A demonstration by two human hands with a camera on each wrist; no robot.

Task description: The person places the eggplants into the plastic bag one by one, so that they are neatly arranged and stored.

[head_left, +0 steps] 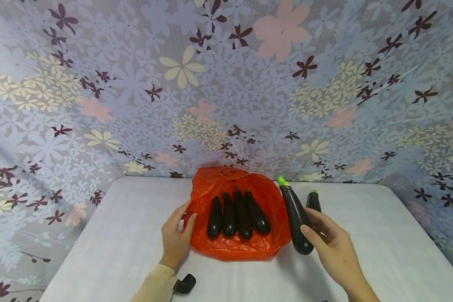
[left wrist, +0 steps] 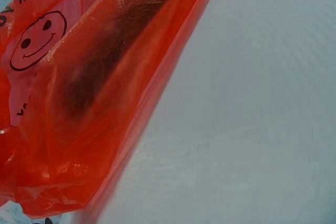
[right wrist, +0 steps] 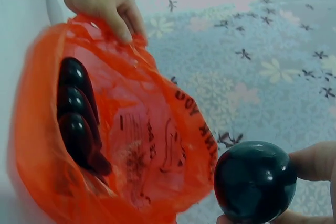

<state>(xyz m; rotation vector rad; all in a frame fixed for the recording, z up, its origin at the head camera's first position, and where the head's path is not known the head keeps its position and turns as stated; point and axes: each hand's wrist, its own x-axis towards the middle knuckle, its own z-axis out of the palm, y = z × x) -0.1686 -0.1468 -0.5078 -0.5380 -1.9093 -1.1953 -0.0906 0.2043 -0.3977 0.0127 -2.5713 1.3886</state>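
Note:
A red plastic bag [head_left: 245, 253] lies on its side with its mouth gaping toward me, and several dark purple eggplants [head_left: 243, 218] rest side by side inside it. My left hand [head_left: 176, 237] pinches the bag's left rim; the right wrist view shows its fingers [right wrist: 122, 27] on the plastic. Just right of the bag, my right hand [head_left: 334, 247] grips one eggplant [head_left: 295, 216], green stem end pointing up and away, held above the table. Behind that hand another eggplant [head_left: 314, 201] is partly hidden. In the left wrist view, a dark eggplant shape shows through the bag [left wrist: 63, 171].
The white table [head_left: 109, 235] meets a flower-patterned backdrop [head_left: 249, 105] at its far edge and along both sides. A small black device [head_left: 186, 284] is at the left wrist, by the cream sleeve [head_left: 154, 283].

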